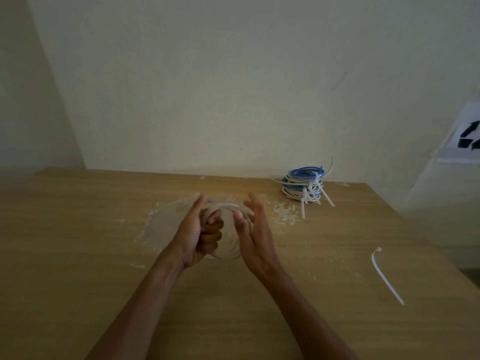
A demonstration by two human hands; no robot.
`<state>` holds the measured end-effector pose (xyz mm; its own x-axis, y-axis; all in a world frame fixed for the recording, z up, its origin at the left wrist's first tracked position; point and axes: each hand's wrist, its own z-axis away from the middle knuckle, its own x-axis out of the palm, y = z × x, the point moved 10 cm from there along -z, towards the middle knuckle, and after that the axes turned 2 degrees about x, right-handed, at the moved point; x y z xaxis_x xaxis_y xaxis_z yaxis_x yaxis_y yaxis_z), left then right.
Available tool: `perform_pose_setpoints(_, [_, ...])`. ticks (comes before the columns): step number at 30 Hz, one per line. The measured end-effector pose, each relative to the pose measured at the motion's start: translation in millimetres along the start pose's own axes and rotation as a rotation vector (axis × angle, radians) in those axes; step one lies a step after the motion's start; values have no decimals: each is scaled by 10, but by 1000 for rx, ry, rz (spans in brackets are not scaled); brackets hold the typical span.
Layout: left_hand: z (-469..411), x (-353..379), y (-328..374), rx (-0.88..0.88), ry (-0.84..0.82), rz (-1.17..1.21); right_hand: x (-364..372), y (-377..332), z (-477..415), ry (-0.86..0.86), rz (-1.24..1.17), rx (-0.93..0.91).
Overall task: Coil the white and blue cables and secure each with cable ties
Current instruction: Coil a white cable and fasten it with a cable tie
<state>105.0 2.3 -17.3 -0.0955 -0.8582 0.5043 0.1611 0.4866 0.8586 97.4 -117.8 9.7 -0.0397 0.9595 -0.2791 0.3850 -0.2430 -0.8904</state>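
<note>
My left hand (200, 235) grips a coil of white cable (228, 249), which is blurred by motion and held above the middle of the wooden table (78, 255). My right hand (253, 235) is beside the coil with its fingers straight, touching the coil's right side. A loose strand of the white cable sweeps in a blur to the left of my left hand. At the back right lies a stack of coiled blue and white cables (302, 185) bound with white cable ties. One loose white cable tie (387, 276) lies on the table to the right.
White crumbs or flakes (284, 213) are scattered on the table between my hands and the stack. A plain wall stands right behind the table's far edge. A white sheet with black marks (465, 136) hangs at the far right.
</note>
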Motion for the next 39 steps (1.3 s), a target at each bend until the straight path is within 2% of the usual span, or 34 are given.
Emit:
perform_pose_setpoints(2, [35, 98, -88, -41, -25, -102, 16, -4, 6, -9, -30, -35])
perform_pose_setpoints(4, [16, 18, -72, -8, 82, -199, -36, 18, 22, 70, -25, -33])
perform_pose_setpoints(7, [11, -167, -9, 44, 266, -320, -106, 8, 24, 123, 169, -41])
perform_pose_setpoints(10, [33, -100, -44, 14, 202, -467, 0, -169, 44, 8, 392, -214])
perform_pose_setpoints(13, [48, 4, -137, -44, 116, -486, 145, -256, 54, -150, 386, -325])
perform_pose_setpoints(17, [-30, -135, -165, -53, 155, -412, 107, -193, 16, -151, 360, -294])
perform_pose_setpoints(21, [-47, -162, -187, -74, 165, -439, 87, -206, 17, -119, 496, -362])
perform_pose_setpoints(25, [15, -111, -111, -58, 145, -432, 222, -221, 71, -275, 423, -341])
perform_pose_setpoints(29, [47, -162, -153, -143, 150, -327, 263, -282, 100, -351, 432, -313])
perform_pose_setpoints(33, [5, -158, -194, -136, 155, -314, 332, -223, 138, -369, 406, -190])
perform_pose_setpoints(39, [41, -19, -192, -143, 134, -398, 239, -59, 84, -370, 144, 3])
